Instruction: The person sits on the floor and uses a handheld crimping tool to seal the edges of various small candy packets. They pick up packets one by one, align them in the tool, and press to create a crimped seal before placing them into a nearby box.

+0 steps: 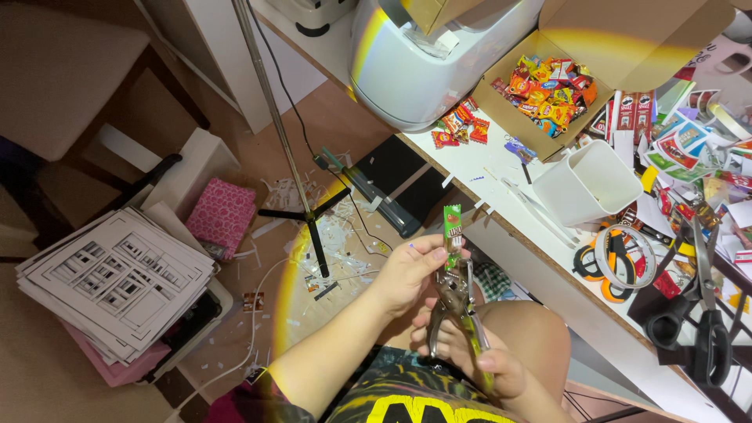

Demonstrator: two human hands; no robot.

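Observation:
My left hand pinches a narrow green packet and holds it upright, its lower end in the jaws of a metal hole punch. My right hand grips the punch's handles from below, over my bare knee. Both hands hang above the floor, just off the white table's edge.
On the table stand a cardboard box of colourful candy packets, a white square container, tape rolls, black scissors and paper scraps. A white machine sits at the back. On the floor are a tripod stand, a printed sheet stack and a pink pouch.

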